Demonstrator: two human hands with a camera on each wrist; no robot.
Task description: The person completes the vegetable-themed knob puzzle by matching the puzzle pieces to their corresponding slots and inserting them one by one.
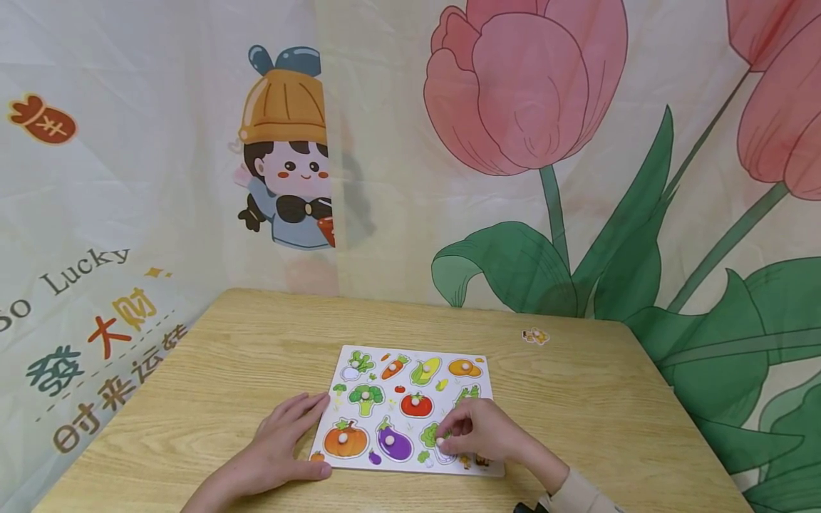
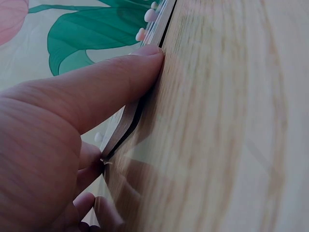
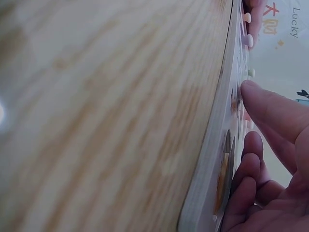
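A white vegetable peg-puzzle board (image 1: 485,370) lies flat on the wooden table (image 1: 224,356). My left hand (image 1: 291,434) rests open against the board's left edge, fingers straight along it and thumb near the lower left corner. In the left wrist view the thumb (image 2: 96,92) presses on the board's thin edge (image 2: 123,128). My right hand (image 1: 458,434) is curled over the lower right of the board and pinches the knob of a green vegetable piece (image 1: 430,433). The right wrist view has a fingertip (image 3: 256,96) touching the board face (image 3: 212,145). Pumpkin (image 1: 346,439), eggplant (image 1: 393,443) and tomato (image 1: 416,405) pieces sit in their slots.
A small loose orange-and-white piece (image 1: 535,336) lies on the table behind the board to the right. Printed fabric backdrops with a cartoon figure (image 1: 288,149) and tulips (image 1: 532,85) close off the back and both sides of the table.
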